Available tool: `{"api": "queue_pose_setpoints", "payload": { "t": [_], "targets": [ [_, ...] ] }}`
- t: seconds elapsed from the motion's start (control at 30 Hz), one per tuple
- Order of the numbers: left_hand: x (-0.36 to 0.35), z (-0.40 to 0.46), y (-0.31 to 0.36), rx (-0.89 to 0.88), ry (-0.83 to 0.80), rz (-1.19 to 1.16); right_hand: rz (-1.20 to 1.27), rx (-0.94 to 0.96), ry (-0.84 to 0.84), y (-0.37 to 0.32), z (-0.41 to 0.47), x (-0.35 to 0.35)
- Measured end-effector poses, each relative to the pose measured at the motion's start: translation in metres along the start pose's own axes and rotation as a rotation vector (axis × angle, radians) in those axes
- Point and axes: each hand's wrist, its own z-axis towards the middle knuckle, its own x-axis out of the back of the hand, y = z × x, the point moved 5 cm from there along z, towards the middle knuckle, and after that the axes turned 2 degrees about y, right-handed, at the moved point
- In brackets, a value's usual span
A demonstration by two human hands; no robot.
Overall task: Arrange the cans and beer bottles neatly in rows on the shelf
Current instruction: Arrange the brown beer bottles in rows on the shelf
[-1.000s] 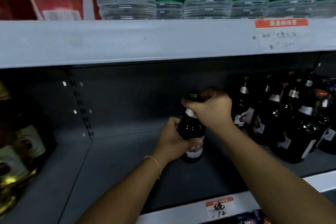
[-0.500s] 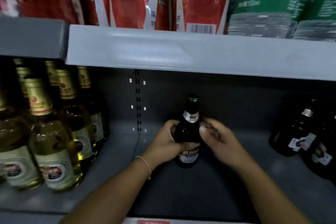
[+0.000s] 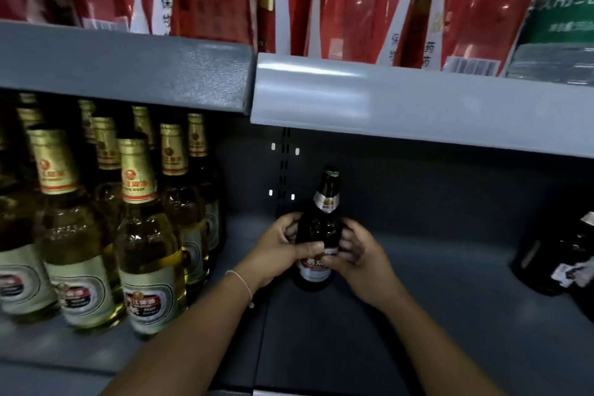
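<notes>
right hand drops from the neck to the body of the dark beer bottle
left hand and right now both curl round it, upright on the shelf, likely being squared into place

Bare shelf floor lies open between pale bottles left and, seemingly, dark bottles right.

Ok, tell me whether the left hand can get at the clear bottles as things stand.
Probably not yet: the left hand is gripping the dark bottle. Once it lets go, the shelf between it and the clear bottles looks open.
</notes>
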Motion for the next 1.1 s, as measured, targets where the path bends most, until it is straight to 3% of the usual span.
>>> {"api": "queue_pose_setpoints", "payload": {
  "t": [0.4, 0.7, 1.1],
  "targets": [
    [0.020, 0.012, -0.006, 0.029, 0.028, -0.011, 0.082, -0.051, 0.060, 0.015, 0.022, -0.024],
    [0.038, 0.008, -0.010, 0.040, 0.271, -0.039, 0.073, -0.041, 0.085, 0.025, 0.027, -0.033],
    [0.038, -0.001, -0.022, 0.013, 0.308, 0.008, 0.060, -0.072, 0.112, 0.026, 0.028, -0.041]
  ]
}}
